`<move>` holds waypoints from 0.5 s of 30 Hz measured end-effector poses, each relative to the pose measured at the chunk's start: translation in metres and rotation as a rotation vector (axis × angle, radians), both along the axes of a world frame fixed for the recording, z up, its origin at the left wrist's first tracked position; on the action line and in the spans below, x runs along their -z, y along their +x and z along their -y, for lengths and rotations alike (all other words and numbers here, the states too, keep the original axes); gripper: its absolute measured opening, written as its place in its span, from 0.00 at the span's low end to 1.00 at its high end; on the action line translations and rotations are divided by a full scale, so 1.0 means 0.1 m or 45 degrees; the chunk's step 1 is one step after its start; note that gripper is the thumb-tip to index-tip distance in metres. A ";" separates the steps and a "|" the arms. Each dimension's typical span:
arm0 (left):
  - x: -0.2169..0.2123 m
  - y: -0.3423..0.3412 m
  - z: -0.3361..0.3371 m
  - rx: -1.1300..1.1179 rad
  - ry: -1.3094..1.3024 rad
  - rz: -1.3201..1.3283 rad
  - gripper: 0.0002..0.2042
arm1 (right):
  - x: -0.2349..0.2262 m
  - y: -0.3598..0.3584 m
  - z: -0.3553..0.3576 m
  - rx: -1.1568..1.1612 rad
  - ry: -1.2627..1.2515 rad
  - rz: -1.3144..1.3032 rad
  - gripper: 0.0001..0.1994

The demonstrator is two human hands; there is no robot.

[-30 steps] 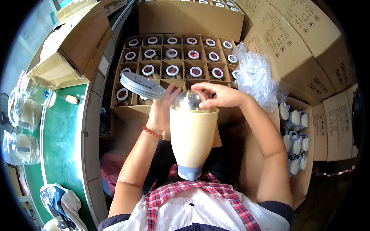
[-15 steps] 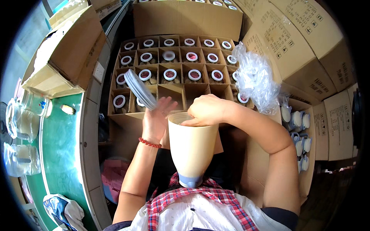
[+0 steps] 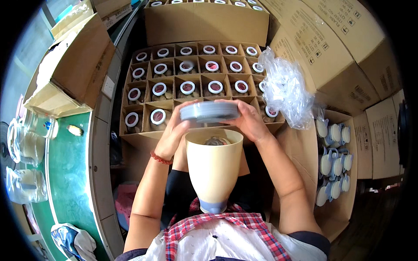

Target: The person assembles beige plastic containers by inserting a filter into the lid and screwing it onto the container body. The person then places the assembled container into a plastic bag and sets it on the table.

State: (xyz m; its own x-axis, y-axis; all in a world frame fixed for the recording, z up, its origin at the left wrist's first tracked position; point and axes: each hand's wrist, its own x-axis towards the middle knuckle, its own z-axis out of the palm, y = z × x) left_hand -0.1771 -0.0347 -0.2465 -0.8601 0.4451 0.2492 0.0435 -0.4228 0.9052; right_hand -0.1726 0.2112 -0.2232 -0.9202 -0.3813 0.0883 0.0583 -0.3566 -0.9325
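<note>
A cream tapered container body (image 3: 213, 169) with a blue-grey foot stands upright against my apron, wide mouth up. Something round and shiny (image 3: 217, 141) shows inside its mouth. Just above the rim I hold a grey round ridged lid-like piece (image 3: 210, 112), nearly level and blurred by motion. My left hand (image 3: 172, 130) is closed on its left side. On the opposite side, the fingers of my right hand (image 3: 250, 121) grip its edge.
Ahead is a divided carton (image 3: 167, 131) of several bottle-like items with white rings. Clear plastic bags (image 3: 287, 87) lie on its right side. Several white-lidded pieces (image 3: 335, 165) fill a box at right. A green table (image 3: 69, 174) with clear jugs (image 3: 27, 139) stands at left.
My right hand has come out of the container's mouth and taken the ridged piece's right side. The piece has swung from tilted at the left to nearly level above the container.
</note>
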 end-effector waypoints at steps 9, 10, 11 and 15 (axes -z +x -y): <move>-0.01 0.31 -0.12 -0.067 0.043 0.007 0.18 | 0.13 0.45 -0.12 0.075 0.124 -0.334 0.18; 0.00 0.33 -0.10 -0.060 0.019 0.001 0.17 | 0.13 0.47 -0.11 0.077 0.119 -0.326 0.18; 0.01 0.33 -0.09 -0.051 0.001 -0.005 0.17 | 0.11 0.49 -0.11 0.080 0.120 -0.319 0.18; 0.06 0.40 -0.08 -0.042 0.034 0.107 0.16 | 0.25 0.50 -0.14 0.074 0.066 -0.296 0.16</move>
State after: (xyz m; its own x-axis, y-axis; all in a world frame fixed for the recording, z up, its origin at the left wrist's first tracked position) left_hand -0.1368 -0.0267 -0.2521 -0.8924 0.4107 0.1871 -0.0177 -0.4462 0.8948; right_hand -0.1221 0.2254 -0.2486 -0.8978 -0.3381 0.2823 -0.1794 -0.3047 -0.9354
